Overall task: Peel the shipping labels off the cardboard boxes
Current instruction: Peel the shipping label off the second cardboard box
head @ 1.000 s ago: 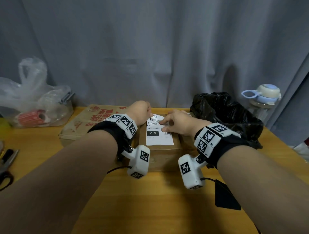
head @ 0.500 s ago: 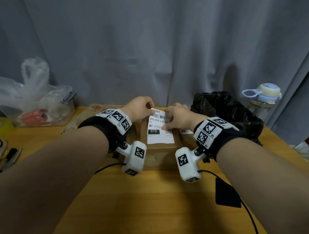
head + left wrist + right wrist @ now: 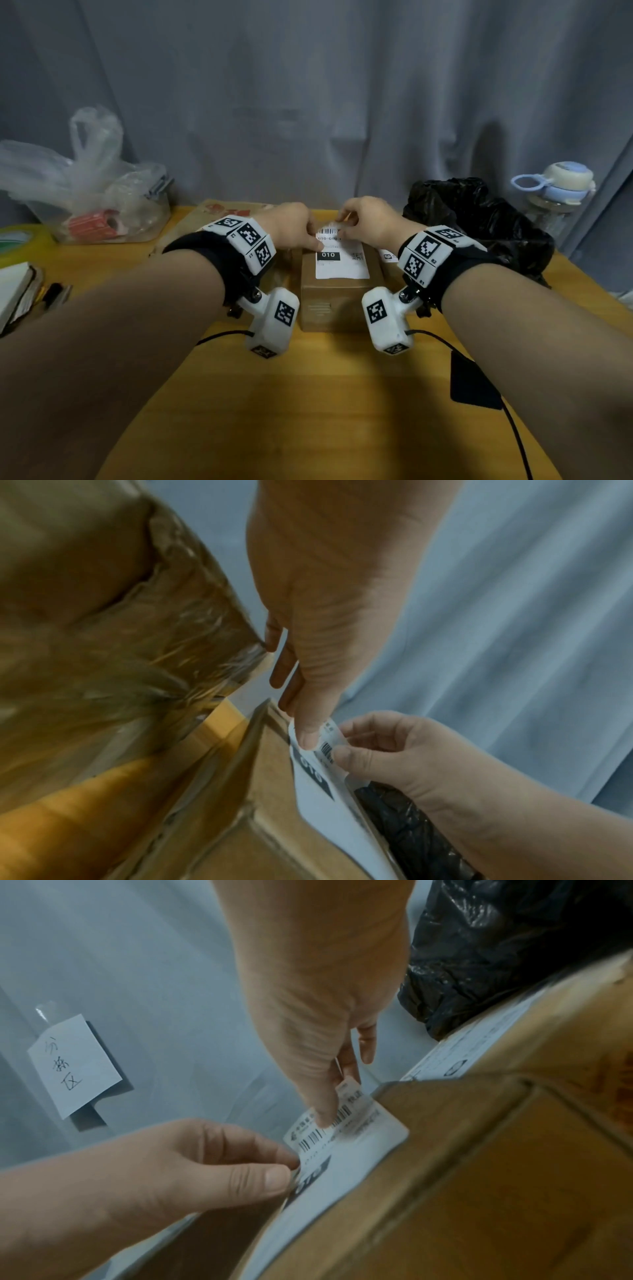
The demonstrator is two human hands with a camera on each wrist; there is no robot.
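A small brown cardboard box (image 3: 337, 301) stands mid-table with a white shipping label (image 3: 342, 267) marked 010 on its top. The label's far edge is lifted off the cardboard. My left hand (image 3: 317, 236) pinches the label's left far corner, thumb on the print (image 3: 304, 737). My right hand (image 3: 342, 222) pinches the raised far edge near the barcode (image 3: 342, 1099) between thumb and fingers. The near part of the label (image 3: 335, 1183) still lies flat on the box. A second box with its own label (image 3: 388, 255) sits behind my right wrist.
A larger flat cardboard box (image 3: 212, 216) lies to the left, a black plastic bag (image 3: 479, 222) to the right, a water bottle (image 3: 555, 195) beyond it. A clear bag over a container (image 3: 96, 205), a notebook (image 3: 17, 291) and a black pad (image 3: 472, 383) are on the wooden table (image 3: 308, 394).
Both hands have shifted to the label's far edge. The right hand went from resting on the label to pinching its raised edge; more of the far edge has come off.
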